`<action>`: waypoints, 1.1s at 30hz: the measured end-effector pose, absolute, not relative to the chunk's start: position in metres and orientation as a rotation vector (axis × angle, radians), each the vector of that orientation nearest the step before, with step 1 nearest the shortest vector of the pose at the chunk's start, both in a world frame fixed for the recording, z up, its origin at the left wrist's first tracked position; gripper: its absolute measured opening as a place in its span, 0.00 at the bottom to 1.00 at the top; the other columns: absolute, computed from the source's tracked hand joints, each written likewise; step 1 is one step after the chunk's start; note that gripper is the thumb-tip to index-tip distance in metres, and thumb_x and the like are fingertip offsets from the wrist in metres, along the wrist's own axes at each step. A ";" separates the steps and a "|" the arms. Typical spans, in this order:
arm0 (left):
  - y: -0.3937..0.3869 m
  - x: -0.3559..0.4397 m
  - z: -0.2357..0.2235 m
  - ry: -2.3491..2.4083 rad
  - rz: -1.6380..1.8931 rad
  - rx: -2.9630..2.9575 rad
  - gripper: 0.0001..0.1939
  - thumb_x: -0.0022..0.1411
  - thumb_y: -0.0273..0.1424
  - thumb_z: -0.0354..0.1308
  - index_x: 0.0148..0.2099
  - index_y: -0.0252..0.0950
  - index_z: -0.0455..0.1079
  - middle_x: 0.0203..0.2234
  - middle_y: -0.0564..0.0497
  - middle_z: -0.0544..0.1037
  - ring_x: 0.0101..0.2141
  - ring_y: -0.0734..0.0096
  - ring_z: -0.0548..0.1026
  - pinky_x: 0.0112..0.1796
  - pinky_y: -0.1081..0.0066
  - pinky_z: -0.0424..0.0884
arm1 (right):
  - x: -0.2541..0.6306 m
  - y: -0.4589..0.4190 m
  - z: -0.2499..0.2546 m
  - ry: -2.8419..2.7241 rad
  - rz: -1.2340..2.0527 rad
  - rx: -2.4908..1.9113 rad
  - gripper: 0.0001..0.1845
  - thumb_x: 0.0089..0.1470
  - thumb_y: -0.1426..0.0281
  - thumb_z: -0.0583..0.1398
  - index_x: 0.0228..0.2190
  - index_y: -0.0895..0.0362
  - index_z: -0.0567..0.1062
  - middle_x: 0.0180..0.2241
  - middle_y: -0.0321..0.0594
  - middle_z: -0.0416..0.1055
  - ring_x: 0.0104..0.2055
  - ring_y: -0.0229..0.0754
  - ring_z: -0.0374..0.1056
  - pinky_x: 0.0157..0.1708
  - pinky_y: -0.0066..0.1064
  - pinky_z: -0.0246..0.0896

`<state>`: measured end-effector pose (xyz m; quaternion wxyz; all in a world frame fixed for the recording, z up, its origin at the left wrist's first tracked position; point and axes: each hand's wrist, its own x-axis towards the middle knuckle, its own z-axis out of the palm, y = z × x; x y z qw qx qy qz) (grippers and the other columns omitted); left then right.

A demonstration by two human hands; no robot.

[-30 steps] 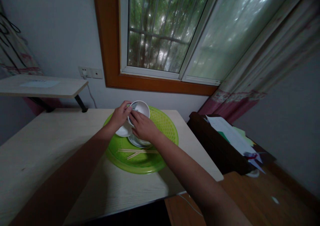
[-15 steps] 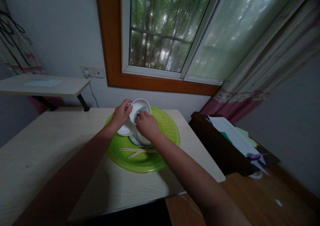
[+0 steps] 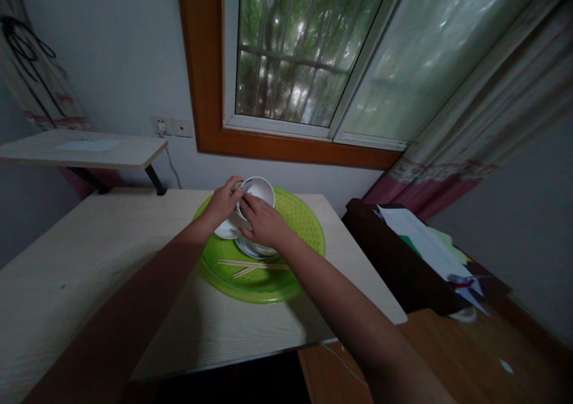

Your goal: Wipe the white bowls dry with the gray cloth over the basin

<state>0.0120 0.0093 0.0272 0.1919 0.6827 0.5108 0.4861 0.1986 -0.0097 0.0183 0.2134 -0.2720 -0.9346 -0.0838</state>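
Observation:
A white bowl (image 3: 264, 190) is held tilted, its inside facing me, above the green tray. My left hand (image 3: 225, 200) grips its left rim, with the thumb on the near side. My right hand (image 3: 265, 219) reaches into the bowl, its fingers pressing a grey-blue cloth (image 3: 248, 185) against the inner left side; most of the cloth is hidden under the fingers. Below, a white dish (image 3: 227, 230) and a stacked plate (image 3: 246, 249) lie on the green tray (image 3: 307, 225), partly covered by my right hand. Several wooden chopsticks (image 3: 242, 265) lie crossed at the tray's near side.
The tray stands on a pale wooden table (image 3: 147, 237) against the wall below a window (image 3: 290, 52). A raised shelf (image 3: 89, 147) is on the left. To the right, papers (image 3: 425, 243) lie on a dark brown piece of furniture (image 3: 380, 255) beside the table.
My right hand has moved with the cloth from the bowl's middle toward its left inner side, and its fingers have straightened somewhat. The left hand keeps its hold on the bowl.

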 end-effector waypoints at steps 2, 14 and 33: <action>0.009 0.013 0.027 1.405 1.362 1.923 0.21 0.68 0.44 0.49 0.55 0.39 0.69 0.39 0.48 0.81 0.38 0.64 0.77 0.40 0.67 0.70 | 0.199 -0.009 0.020 -2.579 -0.292 -0.840 0.46 0.58 0.62 0.65 0.68 0.69 0.55 0.70 0.62 0.52 0.72 0.61 0.50 0.71 0.51 0.47; 0.008 0.009 0.028 1.451 1.454 1.879 0.21 0.68 0.43 0.47 0.56 0.38 0.69 0.31 0.52 0.77 0.31 0.68 0.72 0.33 0.69 0.66 | 0.194 -0.021 0.043 -2.604 -0.426 -1.192 0.12 0.60 0.67 0.62 0.42 0.62 0.78 0.44 0.54 0.76 0.49 0.55 0.70 0.48 0.43 0.69; 0.015 0.007 0.021 1.347 1.392 1.952 0.22 0.68 0.46 0.48 0.55 0.38 0.68 0.44 0.47 0.80 0.42 0.63 0.77 0.44 0.66 0.71 | 0.197 -0.012 0.023 -2.564 -0.339 -0.931 0.46 0.61 0.57 0.63 0.69 0.70 0.54 0.71 0.63 0.51 0.73 0.59 0.49 0.72 0.51 0.43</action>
